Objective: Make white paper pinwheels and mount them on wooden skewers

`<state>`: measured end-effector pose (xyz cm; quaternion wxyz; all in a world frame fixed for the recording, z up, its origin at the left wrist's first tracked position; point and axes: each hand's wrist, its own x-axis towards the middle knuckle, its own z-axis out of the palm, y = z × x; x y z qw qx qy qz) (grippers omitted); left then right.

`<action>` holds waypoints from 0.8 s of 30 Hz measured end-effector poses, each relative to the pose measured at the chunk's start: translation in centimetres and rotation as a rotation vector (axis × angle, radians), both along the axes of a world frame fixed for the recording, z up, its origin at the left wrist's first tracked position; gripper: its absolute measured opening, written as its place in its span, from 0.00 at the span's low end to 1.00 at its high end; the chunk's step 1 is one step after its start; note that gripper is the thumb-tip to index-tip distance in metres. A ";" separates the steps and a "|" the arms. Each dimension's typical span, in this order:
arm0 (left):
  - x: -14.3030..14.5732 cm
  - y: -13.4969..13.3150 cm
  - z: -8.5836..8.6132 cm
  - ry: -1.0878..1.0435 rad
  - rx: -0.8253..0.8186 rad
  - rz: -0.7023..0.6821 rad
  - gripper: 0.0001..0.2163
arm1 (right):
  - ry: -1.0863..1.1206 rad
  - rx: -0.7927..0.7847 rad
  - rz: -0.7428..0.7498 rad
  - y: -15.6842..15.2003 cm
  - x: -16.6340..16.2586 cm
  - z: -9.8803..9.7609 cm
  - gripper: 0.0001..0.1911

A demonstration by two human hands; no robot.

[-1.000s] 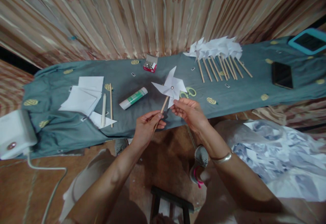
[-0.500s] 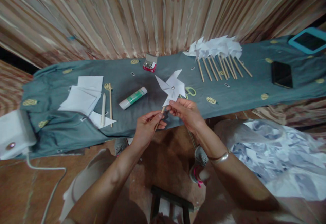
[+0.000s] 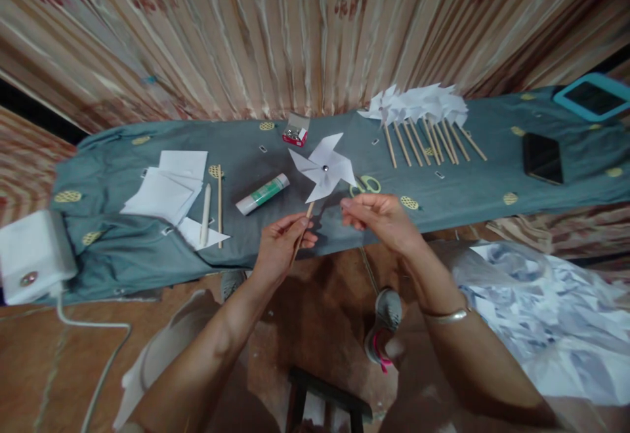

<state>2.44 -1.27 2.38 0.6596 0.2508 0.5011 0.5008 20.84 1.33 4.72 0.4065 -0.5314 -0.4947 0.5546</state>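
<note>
My left hand (image 3: 285, 243) is closed around the wooden stick (image 3: 309, 210) of a white paper pinwheel (image 3: 323, 169). A round metal pin sits at the pinwheel's centre, and its blades point up and outward over the table. To the right, apart from the blades, my right hand (image 3: 377, 218) has thumb and fingertips pinched together; whatever is between them, if anything, is too small to make out. Green-handled scissors (image 3: 370, 184) lie just behind that hand, partly covered by the pinwheel. A small red box of pins (image 3: 295, 132) stands open behind the pinwheel.
Left on the cloth-covered table (image 3: 266, 229) are a glue stick (image 3: 263, 194), a wooden stick (image 3: 220, 213), a white pen-like rod (image 3: 205, 216) and paper sheets (image 3: 165, 190). Several pinwheels (image 3: 423, 108) lie back right, near a phone (image 3: 542, 157). A bag of paper pieces (image 3: 556, 315) is lower right.
My right hand has left the pinwheel and moved right. The pinwheel's blades have turned, and the pinwheel has shifted slightly left in my left hand.
</note>
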 end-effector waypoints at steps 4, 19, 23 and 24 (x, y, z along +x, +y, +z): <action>0.1 -0.2 -0.3 -0.006 -0.012 -0.014 0.19 | 0.020 0.107 -0.230 1.1 2.3 0.2 0.20; 0.9 -1.5 -1.0 -0.027 -0.065 -0.117 0.19 | 0.342 -0.010 -0.439 2.2 1.4 -1.5 0.21; 0.8 -1.5 -0.9 -0.039 -0.063 -0.114 0.19 | 0.340 0.010 -0.403 2.1 1.1 -1.7 0.18; 0.8 -1.5 -0.9 -0.041 -0.060 -0.111 0.19 | 0.336 0.015 -0.394 2.0 1.1 -1.7 0.17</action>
